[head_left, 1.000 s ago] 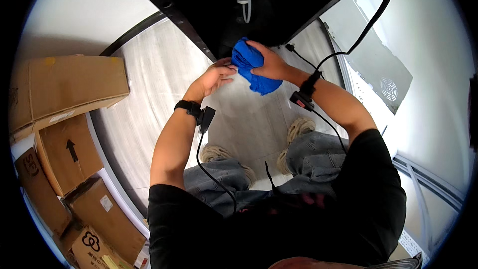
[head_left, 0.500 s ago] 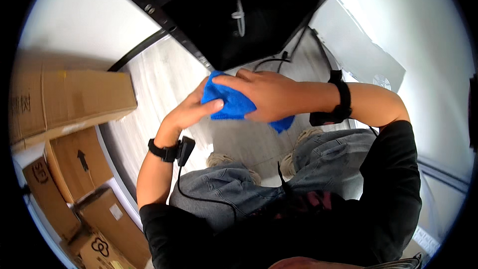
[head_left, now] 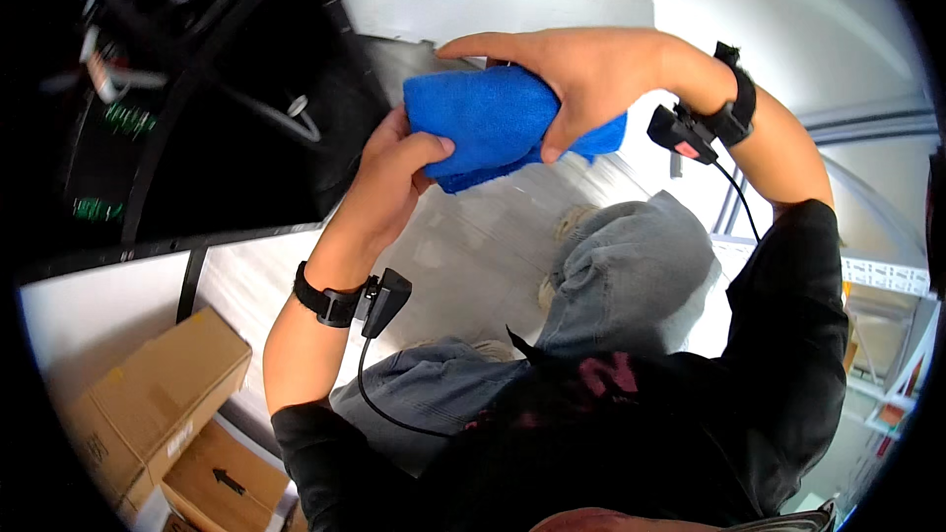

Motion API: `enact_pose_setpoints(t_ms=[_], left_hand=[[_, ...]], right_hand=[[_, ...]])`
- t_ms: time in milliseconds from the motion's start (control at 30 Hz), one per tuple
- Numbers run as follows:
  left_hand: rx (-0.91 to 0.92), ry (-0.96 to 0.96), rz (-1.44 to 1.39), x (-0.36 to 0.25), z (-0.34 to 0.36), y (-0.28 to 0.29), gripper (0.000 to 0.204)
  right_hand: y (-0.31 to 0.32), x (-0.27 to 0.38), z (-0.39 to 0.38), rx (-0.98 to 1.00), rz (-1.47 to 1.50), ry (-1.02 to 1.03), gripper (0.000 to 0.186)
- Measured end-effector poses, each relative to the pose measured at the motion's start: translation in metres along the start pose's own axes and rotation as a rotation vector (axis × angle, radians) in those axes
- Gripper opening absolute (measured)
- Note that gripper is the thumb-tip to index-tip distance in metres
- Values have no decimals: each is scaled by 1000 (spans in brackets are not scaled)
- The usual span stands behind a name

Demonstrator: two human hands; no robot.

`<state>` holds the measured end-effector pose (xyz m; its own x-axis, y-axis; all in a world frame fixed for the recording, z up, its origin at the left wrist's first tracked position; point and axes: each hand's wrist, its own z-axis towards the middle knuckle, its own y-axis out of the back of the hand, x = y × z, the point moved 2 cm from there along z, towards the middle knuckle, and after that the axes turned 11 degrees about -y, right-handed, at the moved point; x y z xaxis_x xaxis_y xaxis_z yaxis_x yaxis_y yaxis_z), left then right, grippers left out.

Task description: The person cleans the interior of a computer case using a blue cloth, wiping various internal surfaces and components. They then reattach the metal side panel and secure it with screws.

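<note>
A folded blue cloth (head_left: 481, 118) is held between my two hands in the middle of the upper view. My left hand (head_left: 396, 172) grips its left end, with the thumb on top. My right hand (head_left: 576, 79) wraps over its right part, thumb at the lower edge and index finger stretched out beyond it. A black open rack (head_left: 222, 163) stands to the left of the cloth, with a thin white cable (head_left: 305, 123) hanging inside. Both of my wrists wear black strapped devices with leads.
Cardboard boxes (head_left: 168, 389) are stacked at lower left by a white wall. A grey panel (head_left: 493, 5) lies at the top behind my right hand. A white slotted rail (head_left: 877, 271) and metal framing stand at the right. The pale floor (head_left: 463, 266) shows around my feet.
My view has turned, so the rack now sits at upper left. My hands and the cloth have moved upward in view, and the cloth is folded into a flatter bundle.
</note>
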<state>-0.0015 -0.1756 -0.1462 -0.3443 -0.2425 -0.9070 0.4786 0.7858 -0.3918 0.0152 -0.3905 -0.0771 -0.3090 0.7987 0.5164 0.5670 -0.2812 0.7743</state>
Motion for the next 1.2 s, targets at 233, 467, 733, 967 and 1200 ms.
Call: enact_pose_setpoints(t_ms=[233, 467, 733, 967, 1200], left_hand=[[159, -49, -194, 21, 56, -60, 63], [209, 37, -230, 83, 131, -123, 55], [458, 223, -125, 174, 204, -255, 66], [630, 379, 178, 256, 250, -340, 68], [739, 432, 140, 311, 262, -375, 72]], right_hand=[[11, -151, -76, 32, 480, -26, 101], [-63, -240, -167, -346, 1389, 124, 91], [-160, -302, -280, -981, 1942, 26, 83], [-218, -328, -339, -1499, 1836, -642, 66], [-271, -370, -359, -1846, 1859, -688, 63]])
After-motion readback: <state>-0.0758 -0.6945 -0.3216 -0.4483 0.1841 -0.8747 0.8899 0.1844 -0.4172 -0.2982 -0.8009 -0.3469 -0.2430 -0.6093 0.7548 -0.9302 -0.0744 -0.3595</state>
